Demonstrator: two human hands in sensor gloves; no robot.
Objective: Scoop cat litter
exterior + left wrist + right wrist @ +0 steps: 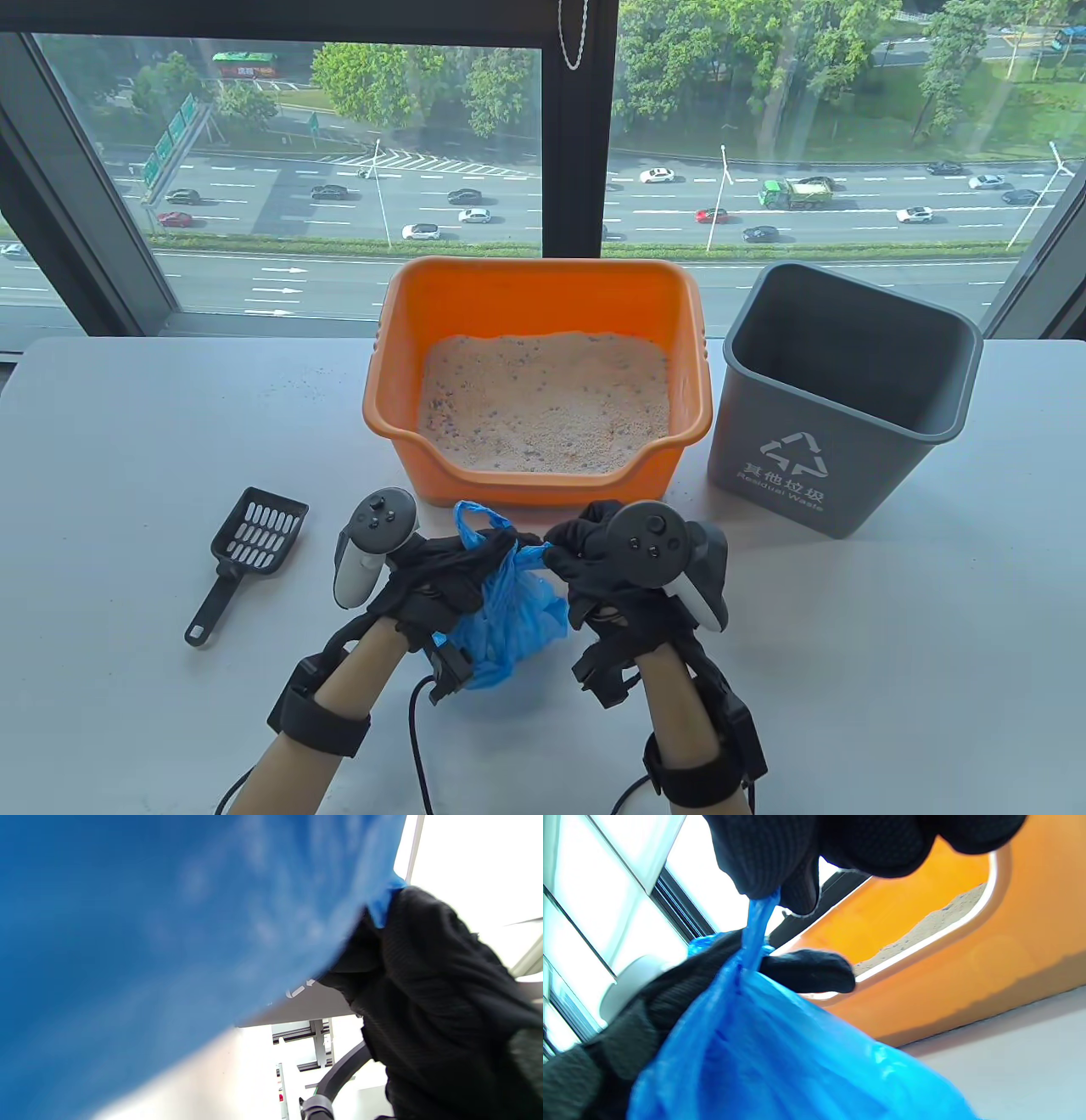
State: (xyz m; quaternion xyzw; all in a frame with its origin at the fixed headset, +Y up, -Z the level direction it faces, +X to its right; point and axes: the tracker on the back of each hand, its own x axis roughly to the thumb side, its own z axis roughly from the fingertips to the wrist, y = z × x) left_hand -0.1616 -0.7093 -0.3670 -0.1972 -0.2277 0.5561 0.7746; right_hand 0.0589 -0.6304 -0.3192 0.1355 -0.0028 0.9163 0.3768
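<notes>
we see both gloved hands meeting over the near middle of the pale grey table (127, 441), just in front of the orange plastic litter tray (534, 297). between them hangs a thin, crumpled blue plastic bag (509, 615), its body drooping toward the table between the two wrists.

our left hand (433, 573) grips the bag's upper part, the fingers wrapped round the gathered plastic, with one loop of the bag poking up above the knuckles. in the left wrist view the blue film fills most of the picture, too blurred to read any detail. our right hand (594, 552) pinches a twisted strip of the same bag; in the right wrist view the fingertips (763, 870) are closed on that thin blue strand from above, and a finger of the left hand lies across the bag just below it.

the tray holds pale, sandy cat litter (543, 403) with darker specks scattered through it, and its low front lip faces us. the black plastic slotted litter scoop (246, 556) lies flat on the table to the left of the hands, apart from them, its handle pointing toward the near left. a grey plastic waste bin (836, 399) with a white recycling mark stands to the right of the tray, close beside it.
</notes>
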